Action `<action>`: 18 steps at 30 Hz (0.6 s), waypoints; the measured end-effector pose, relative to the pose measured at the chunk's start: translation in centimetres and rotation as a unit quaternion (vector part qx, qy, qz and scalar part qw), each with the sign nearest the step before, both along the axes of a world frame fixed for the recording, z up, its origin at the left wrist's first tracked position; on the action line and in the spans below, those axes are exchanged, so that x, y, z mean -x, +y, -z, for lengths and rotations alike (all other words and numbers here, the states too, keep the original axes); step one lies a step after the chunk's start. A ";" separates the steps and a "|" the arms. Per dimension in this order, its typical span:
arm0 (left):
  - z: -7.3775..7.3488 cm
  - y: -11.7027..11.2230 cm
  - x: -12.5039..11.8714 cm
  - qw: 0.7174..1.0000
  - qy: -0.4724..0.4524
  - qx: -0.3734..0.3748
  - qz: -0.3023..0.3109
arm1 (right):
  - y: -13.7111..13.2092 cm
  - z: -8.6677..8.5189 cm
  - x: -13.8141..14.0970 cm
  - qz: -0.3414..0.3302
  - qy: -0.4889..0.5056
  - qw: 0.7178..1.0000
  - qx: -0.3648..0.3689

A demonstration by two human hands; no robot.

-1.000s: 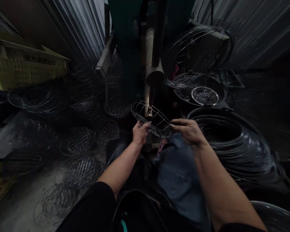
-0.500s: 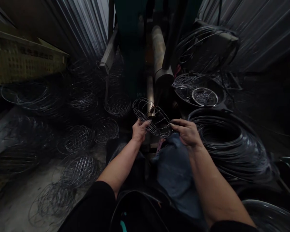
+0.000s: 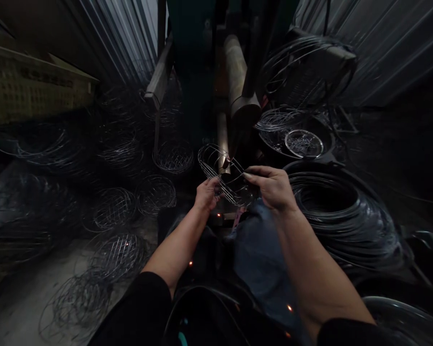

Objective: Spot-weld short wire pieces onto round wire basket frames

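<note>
A round wire basket [image 3: 226, 186] is tilted at the electrode tips of a spot welder, around its lower brass-coloured arm [image 3: 222, 139]. The thick upper cylinder [image 3: 243, 91] of the welder is just above it. My left hand [image 3: 206, 194] grips the basket's near left side, thumb on the wires. My right hand [image 3: 276, 188] pinches at the basket's right rim, thumb against fingers. Whether a small separate wire piece is also in that pinch, I cannot tell. Small orange sparks show below my hands and over my lap.
Several wire baskets [image 3: 117, 252] are piled on the floor to my left, with a yellow crate [image 3: 39, 91] behind. To the right are a large wire coil [image 3: 346, 216] and a pan [image 3: 292, 151] holding a bowl of small metal pieces [image 3: 303, 143]. A blue-grey cloth [image 3: 261, 259] covers my right leg.
My right hand has moved left and slightly up along the basket's rim, nearer the electrode tips. Orange sparks have appeared. My left hand keeps its hold on the basket.
</note>
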State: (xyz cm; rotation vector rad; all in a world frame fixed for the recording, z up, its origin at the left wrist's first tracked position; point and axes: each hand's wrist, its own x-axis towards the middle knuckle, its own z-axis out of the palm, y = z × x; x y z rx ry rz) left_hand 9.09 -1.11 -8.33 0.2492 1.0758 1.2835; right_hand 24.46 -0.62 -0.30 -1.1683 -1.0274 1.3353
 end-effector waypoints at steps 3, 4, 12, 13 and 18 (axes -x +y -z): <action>0.1 0.3 0.0 1.000 -0.021 0.008 0.005 | 0.9 -0.5 0.8 -0.002 -0.004 1.000 0.000; 0.2 0.3 0.0 1.000 -0.027 0.011 0.005 | 1.1 -0.6 1.0 0.002 -0.006 1.000 -0.001; 0.8 -0.6 -0.8 0.998 -0.050 0.013 0.029 | -0.1 -0.6 -0.9 -0.043 -0.049 0.998 -0.023; 0.8 -0.6 -0.8 0.998 -0.052 0.015 0.027 | -0.4 -0.6 -1.4 -0.054 -0.054 0.997 -0.017; 0.0 -0.6 -0.7 0.996 -0.065 0.057 0.025 | -0.8 -0.3 -1.8 -0.034 -0.039 0.999 -0.008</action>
